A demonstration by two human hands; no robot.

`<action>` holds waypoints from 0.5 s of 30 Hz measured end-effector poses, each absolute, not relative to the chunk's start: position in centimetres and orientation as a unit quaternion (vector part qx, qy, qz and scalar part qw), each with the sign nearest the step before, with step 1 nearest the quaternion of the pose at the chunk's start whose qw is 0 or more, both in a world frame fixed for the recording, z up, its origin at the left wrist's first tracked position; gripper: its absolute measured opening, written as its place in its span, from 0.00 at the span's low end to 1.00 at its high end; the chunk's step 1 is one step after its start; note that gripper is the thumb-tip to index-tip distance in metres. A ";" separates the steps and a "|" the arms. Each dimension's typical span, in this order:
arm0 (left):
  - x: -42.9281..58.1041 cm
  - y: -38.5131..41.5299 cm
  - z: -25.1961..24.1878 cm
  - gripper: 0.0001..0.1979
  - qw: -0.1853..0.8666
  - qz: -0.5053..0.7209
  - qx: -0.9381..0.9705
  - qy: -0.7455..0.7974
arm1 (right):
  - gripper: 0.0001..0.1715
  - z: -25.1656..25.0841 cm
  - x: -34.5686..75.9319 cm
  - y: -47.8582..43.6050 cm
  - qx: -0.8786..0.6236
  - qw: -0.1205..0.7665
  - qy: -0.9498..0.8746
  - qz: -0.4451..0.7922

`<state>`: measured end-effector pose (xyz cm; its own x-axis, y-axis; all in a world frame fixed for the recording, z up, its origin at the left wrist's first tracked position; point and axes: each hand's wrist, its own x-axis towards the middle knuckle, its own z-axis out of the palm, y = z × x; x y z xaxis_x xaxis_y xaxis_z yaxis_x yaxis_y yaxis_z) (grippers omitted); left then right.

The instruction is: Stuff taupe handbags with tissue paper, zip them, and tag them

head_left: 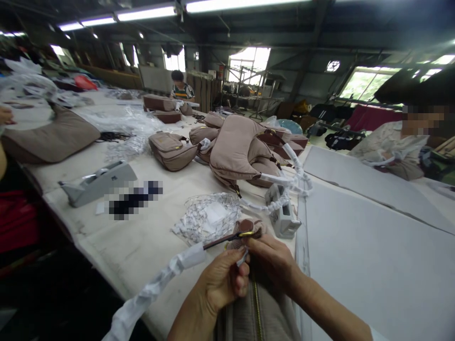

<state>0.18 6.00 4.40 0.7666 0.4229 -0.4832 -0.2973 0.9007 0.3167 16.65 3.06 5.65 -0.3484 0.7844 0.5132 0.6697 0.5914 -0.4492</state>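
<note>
A taupe handbag point(275, 310) with a gold zipper lies in front of me, its far end on the table edge nearest my hands. My left hand point(224, 278) is closed, thumb and fingertips pinching a small white piece of wrapping point(243, 257). Beside it, my right hand point(273, 258) is closed on the bag's end, just below a gold clasp point(246, 233); its fingertips are partly hidden. From the clasp a brown strap runs left, covered in white wrapping point(156, 284) that hangs past my left forearm.
Just beyond my hands sits a clear plastic packet point(209, 215). Grey tape dispensers point(103, 182) point(284, 213) stand left and right. Several taupe bags point(234, 147) are piled farther back. Grey sheets point(373, 255) cover the right side. A person point(391, 142) works at right; another person's arm point(3, 156) shows at left.
</note>
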 end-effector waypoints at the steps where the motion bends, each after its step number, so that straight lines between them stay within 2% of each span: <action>1: 0.2 6.0 4.2 0.11 0.942 0.188 0.094 0.260 | 0.19 5.6 16.9 3.4 -0.419 0.350 -0.835 0.066; 7: 0.8 5.2 3.1 0.12 0.978 0.196 0.038 0.061 | 0.16 7.0 18.2 4.9 -0.338 0.222 -0.910 -0.090; 10: 1.5 4.3 2.9 0.13 0.974 0.226 0.019 0.017 | 0.18 8.0 18.4 5.4 -0.308 0.169 -0.933 -0.081; 13: 2.6 3.3 2.9 0.13 0.968 0.250 0.023 0.000 | 0.15 8.5 18.8 5.6 -0.285 0.124 -0.948 -0.064; 15: 3.0 2.9 3.1 0.16 0.966 0.250 0.057 0.024 | 0.14 8.2 19.2 5.6 -0.292 0.138 -0.944 -0.058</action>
<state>3.03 2.90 3.08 0.8735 0.4866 -0.0173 -0.4811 0.8680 0.1230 19.21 5.63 8.24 -0.7907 0.5362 0.2956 0.5684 0.8222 0.0289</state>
